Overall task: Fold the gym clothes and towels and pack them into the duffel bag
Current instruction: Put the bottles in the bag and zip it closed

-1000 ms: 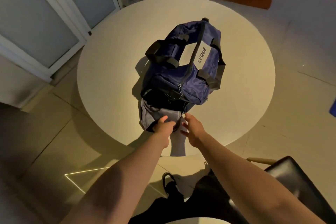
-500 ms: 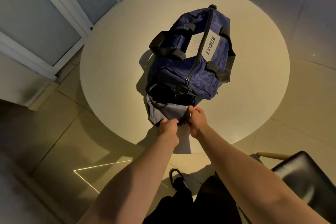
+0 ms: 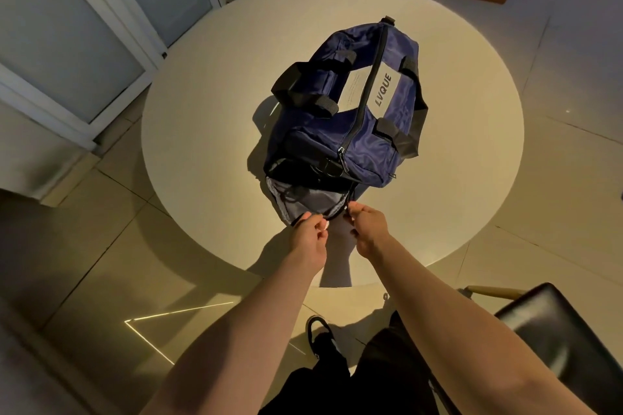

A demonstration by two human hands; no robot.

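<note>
A navy fabric duffel bag [image 3: 377, 152] labelled "LVQUE" is set on the round tabletop [image 3: 202, 118]. Its grey-lined end flap [image 3: 310, 200] is pinched by the left hand [image 3: 308, 241] and the right hand [image 3: 369, 227].

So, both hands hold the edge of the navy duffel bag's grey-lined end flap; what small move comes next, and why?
Probably lift the grey-lined end flap up against the navy fabric duffel bag. The left hand and right hand pinch its black edge, it lies open on the round beige table, and the top zipper looks shut.

Navy duffel bag [image 3: 367, 131] (LVQUE label), top zipped, grey end pocket open, on table
</note>
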